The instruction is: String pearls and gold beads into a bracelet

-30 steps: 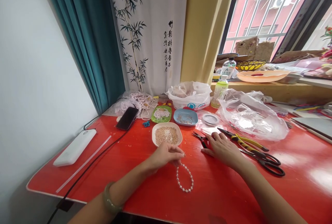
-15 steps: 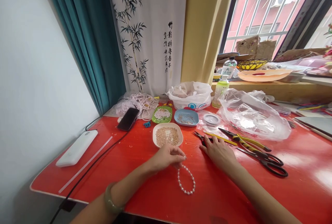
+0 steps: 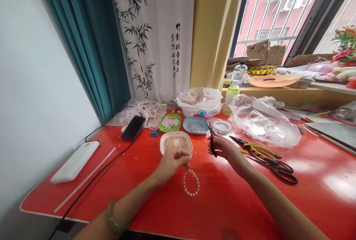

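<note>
Between the thumb and fingers of my left hand [image 3: 175, 162] is pinched the top of a beaded bracelet [image 3: 184, 187], a loop of white pearls with small beads between them. The loop hangs down over the red table. My right hand [image 3: 226, 151] is closed around small black-handled pliers [image 3: 212, 140], their jaws pointing up and away from me. In front of my left hand stands a white dish [image 3: 162, 145] of gold beads. Behind it are a green tray [image 3: 161, 126] of pale beads and a blue tray [image 3: 190, 131] with small metal pieces.
Right of my right hand lie yellow-and-black pliers [image 3: 257, 152] and black scissors [image 3: 278, 167]. A clear plastic bag [image 3: 264, 125] and a white bag [image 3: 198, 103] stand behind. At left are a phone [image 3: 133, 128], a white power bank [image 3: 75, 162] and a black cable [image 3: 96, 177].
My right hand has picked the small pliers up off the table and turned them upright. My left hand has raised the bracelet a little. The view has shifted slightly to the right.
</note>
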### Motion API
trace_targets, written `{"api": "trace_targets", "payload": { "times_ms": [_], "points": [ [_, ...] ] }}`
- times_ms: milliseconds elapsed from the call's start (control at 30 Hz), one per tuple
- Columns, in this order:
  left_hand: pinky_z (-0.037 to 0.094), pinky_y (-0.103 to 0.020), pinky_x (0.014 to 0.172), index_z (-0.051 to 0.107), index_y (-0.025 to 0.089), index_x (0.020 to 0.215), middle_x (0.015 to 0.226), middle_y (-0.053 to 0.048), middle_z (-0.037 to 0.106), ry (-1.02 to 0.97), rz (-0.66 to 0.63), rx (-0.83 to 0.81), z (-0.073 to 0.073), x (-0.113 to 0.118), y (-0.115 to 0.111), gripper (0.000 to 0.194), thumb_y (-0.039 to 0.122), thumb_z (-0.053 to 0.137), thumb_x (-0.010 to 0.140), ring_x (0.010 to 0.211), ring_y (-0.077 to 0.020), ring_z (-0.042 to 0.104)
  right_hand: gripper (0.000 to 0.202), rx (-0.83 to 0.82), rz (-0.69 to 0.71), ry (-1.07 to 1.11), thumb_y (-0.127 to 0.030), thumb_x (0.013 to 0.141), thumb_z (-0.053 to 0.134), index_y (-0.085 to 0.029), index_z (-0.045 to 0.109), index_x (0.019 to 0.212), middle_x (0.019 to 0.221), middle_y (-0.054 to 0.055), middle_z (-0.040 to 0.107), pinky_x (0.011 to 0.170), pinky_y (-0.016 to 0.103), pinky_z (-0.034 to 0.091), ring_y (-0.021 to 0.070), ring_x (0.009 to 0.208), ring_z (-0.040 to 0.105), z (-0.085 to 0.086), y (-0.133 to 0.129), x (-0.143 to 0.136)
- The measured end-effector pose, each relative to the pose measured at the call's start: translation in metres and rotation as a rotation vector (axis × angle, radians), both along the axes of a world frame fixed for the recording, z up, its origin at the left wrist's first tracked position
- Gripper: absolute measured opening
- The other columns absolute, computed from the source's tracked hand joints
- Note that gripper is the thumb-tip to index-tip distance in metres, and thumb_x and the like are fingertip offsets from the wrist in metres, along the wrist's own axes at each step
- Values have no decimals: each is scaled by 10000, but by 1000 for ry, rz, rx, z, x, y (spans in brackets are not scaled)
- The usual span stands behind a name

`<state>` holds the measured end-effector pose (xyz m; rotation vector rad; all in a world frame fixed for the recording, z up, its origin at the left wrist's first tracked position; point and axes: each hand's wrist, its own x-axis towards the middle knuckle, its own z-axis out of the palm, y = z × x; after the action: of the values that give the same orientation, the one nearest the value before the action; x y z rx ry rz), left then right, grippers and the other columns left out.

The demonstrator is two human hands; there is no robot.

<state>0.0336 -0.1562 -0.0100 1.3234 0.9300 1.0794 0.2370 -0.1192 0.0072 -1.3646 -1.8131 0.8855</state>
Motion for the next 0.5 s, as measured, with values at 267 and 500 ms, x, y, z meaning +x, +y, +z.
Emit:
{"api": "trace_targets", "payload": {
  "times_ms": [267, 500],
  "points": [
    [342, -188, 432, 625, 103, 770, 570, 2, 579, -90, 193, 25, 3, -6, 5, 243, 322, 638, 667, 405, -46, 424, 173, -425, 304, 550, -224, 666, 440, -164, 507, 814, 722, 20, 514, 638, 296, 434, 146, 672, 511, 3, -27, -23],
    [305, -188, 433, 671, 106, 775, 570, -8, 597, -87, 274, 46, 4, -7, 8, 233, 302, 646, 653, 403, -35, 373, 201, -389, 384, 377, -187, 660, 471, -151, 558, 839, 618, -34, 407, 583, 250, 359, 102, 570, 411, 5, -35, -30]
  ]
}}
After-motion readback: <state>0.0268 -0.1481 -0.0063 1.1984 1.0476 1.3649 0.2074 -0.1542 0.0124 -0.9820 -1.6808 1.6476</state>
